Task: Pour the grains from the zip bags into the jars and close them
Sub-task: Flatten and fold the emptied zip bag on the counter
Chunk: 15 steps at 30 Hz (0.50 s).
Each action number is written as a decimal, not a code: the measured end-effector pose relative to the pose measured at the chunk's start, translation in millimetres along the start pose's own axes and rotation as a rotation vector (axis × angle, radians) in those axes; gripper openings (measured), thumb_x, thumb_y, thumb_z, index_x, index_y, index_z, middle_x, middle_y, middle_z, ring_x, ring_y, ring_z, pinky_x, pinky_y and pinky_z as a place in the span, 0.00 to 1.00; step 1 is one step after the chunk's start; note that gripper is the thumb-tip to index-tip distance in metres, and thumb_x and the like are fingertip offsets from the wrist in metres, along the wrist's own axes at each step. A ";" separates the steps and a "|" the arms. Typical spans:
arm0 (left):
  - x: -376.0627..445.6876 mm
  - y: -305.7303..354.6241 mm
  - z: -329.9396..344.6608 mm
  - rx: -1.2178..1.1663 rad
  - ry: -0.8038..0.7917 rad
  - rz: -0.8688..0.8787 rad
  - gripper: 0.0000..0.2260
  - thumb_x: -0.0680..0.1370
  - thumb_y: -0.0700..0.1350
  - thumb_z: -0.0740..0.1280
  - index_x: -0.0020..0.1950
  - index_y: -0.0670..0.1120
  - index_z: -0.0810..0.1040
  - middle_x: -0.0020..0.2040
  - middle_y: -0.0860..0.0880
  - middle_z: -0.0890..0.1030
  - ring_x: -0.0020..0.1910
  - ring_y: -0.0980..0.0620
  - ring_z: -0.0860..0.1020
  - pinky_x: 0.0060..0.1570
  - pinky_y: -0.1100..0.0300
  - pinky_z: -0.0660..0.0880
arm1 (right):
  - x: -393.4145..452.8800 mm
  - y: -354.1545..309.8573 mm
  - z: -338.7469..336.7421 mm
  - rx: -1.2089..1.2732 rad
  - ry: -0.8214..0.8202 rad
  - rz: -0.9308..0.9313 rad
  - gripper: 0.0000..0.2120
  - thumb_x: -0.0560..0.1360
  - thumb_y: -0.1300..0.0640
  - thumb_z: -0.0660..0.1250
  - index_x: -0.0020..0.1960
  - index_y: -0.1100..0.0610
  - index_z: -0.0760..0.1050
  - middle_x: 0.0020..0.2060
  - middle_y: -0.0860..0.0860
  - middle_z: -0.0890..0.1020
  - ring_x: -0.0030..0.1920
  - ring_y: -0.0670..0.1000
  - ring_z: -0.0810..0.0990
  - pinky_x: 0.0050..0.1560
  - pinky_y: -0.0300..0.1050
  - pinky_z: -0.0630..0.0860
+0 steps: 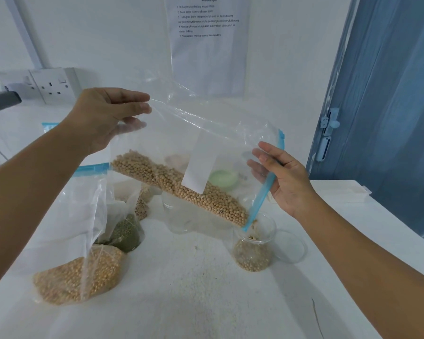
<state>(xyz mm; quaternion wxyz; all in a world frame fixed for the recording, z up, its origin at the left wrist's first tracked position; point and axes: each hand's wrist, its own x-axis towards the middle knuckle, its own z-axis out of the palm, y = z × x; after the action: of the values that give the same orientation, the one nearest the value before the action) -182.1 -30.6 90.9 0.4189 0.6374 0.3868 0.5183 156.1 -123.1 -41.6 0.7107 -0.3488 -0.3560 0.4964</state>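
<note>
A clear zip bag (206, 143) with a blue zip strip and a white label hangs tilted over the table, its pale round beans (179, 187) gathered along the lower side. My left hand (105, 118) pinches the bag's upper corner. My right hand (282, 177) pinches the blue zip edge and holds the mouth down over a small glass jar (253, 243). Beans are falling into that jar, which is partly filled. A second, empty glass jar (181, 216) stands behind the bag.
On the white table (194, 289) at the left stand other zip bags: yellow grain (78, 272), green grain (127, 236), a brownish one (141, 209). A clear lid (291, 245) lies right of the jar, a green lid (222, 179) farther back. Wall sockets (52, 86), blue door (389, 118).
</note>
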 end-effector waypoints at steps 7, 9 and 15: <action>-0.1 -0.4 2.5 0.005 -0.011 0.001 0.14 0.71 0.40 0.77 0.56 0.42 0.86 0.49 0.43 0.88 0.40 0.48 0.81 0.56 0.52 0.83 | -2.7 -0.9 -2.4 -0.002 0.003 -0.001 0.18 0.73 0.62 0.72 0.63 0.57 0.83 0.58 0.55 0.86 0.56 0.57 0.87 0.58 0.48 0.83; -0.2 2.4 2.2 -0.002 -0.011 0.008 0.15 0.70 0.40 0.77 0.57 0.41 0.86 0.50 0.42 0.87 0.42 0.47 0.80 0.55 0.53 0.83 | -2.4 -2.3 -1.5 -0.003 0.003 -0.004 0.17 0.74 0.63 0.72 0.63 0.57 0.83 0.58 0.55 0.87 0.55 0.56 0.87 0.59 0.48 0.83; -0.2 5.4 0.7 0.004 -0.010 0.018 0.17 0.71 0.40 0.76 0.59 0.41 0.85 0.50 0.43 0.87 0.42 0.48 0.81 0.54 0.55 0.83 | -4.0 -2.0 2.3 -0.013 0.006 -0.007 0.18 0.74 0.62 0.73 0.63 0.56 0.83 0.57 0.54 0.87 0.56 0.56 0.87 0.58 0.47 0.83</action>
<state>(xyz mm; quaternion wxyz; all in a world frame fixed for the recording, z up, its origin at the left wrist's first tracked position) -181.1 -32.8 95.8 0.4148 0.6442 0.3801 0.5182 154.0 -127.2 -39.4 0.7113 -0.3536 -0.3583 0.4906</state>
